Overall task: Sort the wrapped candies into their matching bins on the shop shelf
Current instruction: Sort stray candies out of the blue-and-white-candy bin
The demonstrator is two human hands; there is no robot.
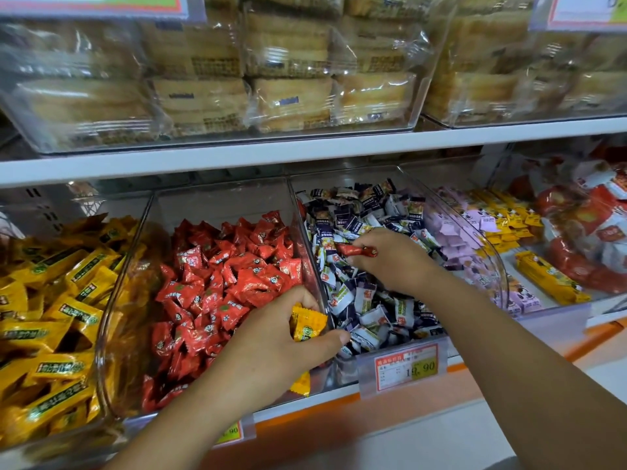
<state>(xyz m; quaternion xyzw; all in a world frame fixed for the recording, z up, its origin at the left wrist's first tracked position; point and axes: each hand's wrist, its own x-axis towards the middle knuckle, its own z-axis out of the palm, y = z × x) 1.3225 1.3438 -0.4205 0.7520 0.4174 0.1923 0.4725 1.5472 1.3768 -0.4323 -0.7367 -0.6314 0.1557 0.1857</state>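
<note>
At lower centre of the frame we saw the left hand (pixel 281 337) curled round a yellow candy (pixel 307 322), held over the right front corner of the red-candy bin (pixel 217 205). Just right of centre, the right hand (pixel 390 256) pinched a red candy (pixel 358 250) between thumb and fingers, above the blue-and-white candy bin (pixel 342 179). A heap of yellow candies (pixel 51 300) filled the lower left. A price tag (pixel 405 366) hung on the shelf edge below the blue-and-white candy bin. Clear pastry packs (pixel 291 96) lined the upper shelf.
</note>
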